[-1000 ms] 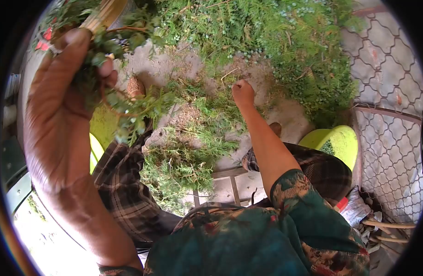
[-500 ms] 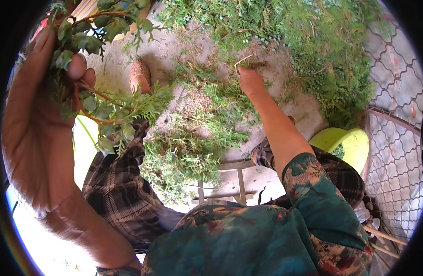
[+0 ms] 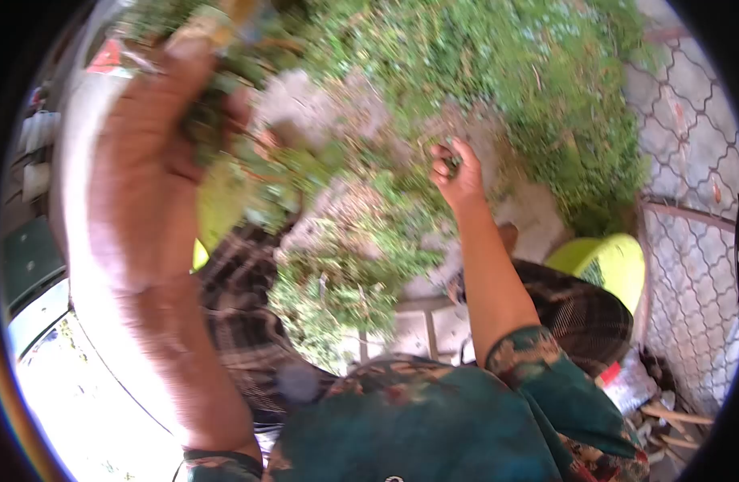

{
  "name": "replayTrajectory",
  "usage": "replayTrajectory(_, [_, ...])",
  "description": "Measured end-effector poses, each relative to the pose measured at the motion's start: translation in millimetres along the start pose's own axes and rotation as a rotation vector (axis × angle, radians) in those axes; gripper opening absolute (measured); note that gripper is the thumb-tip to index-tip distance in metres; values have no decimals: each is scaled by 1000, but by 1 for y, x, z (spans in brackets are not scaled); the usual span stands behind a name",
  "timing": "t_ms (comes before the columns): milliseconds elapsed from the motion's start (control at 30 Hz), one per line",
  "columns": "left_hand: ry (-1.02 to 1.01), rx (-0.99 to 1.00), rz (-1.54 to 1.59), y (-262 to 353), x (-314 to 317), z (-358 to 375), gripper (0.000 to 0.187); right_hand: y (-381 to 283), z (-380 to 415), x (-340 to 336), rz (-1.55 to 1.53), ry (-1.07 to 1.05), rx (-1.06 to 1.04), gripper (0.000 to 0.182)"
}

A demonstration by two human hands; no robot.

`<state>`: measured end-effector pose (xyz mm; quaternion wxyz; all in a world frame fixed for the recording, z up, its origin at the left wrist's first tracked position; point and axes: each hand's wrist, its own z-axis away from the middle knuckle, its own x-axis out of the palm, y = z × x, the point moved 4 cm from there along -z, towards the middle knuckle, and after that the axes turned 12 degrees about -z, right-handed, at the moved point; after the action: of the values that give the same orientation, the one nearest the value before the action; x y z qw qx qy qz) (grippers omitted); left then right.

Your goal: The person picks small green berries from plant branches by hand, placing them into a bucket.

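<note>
On the left, my left hand (image 3: pixel 157 153) is raised close to the camera, its fingers closed around a leafy conifer branch (image 3: pixel 277 173) with green cones; motion blurs the fingertips and upper twigs. My right hand (image 3: pixel 462 177) is held out over the ground with its fingers curled. Small green pieces, which look like cones, show inside its fingers. Below and around it lie cut conifer sprigs (image 3: pixel 337 293). At the lower right, a yellow-green bucket (image 3: pixel 633 269) beside my knee has small green cones (image 3: pixel 592 273) in it.
A large heap of conifer branches (image 3: pixel 562 120) covers the upper right. Wire mesh (image 3: pixel 691 257) runs along the right side over paving. Another yellow-green container (image 3: pixel 217 201) is partly hidden behind my left hand. Sticks (image 3: pixel 675 415) and a plastic bag (image 3: pixel 629 386) lie lower right.
My left hand and its branch have shifted right in view. My right hand has turned, now showing curled fingers with green pieces; the pale twig seen beside it earlier no longer shows.
</note>
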<state>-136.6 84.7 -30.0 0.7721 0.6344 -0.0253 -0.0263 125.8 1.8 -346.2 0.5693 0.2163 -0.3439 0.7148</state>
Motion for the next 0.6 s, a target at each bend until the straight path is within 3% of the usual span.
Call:
replayTrajectory(33, [-1, -23, -10, 1, 5, 0, 15, 3, 2, 23, -15, -58, 0, 16])
replayTrajectory(100, [14, -79, 33, 6, 10, 1, 16, -2, 10, 74, -44, -374, 81, 16])
replayTrajectory(133, [84, -65, 104, 5, 9, -3, 13, -8, 22, 103, -41, -411, 57, 16])
replayTrajectory(300, [2, -164, 305, 6, 11, -8, 10, -19, 112, 240, -210, -954, 64, 13])
replayTrajectory(433, [-60, -111, 381, 12, 26, -9, 9, -25, 153, 269, -337, -1056, 40, 11])
replayTrajectory(500, [-120, -102, 403, 17, 35, -5, 7, -28, 165, 269, -382, -990, 59, 9])
replayTrajectory(600, [-85, -111, 364, 16, 44, -3, 7, -30, 191, 270, -207, -981, 26, 5])
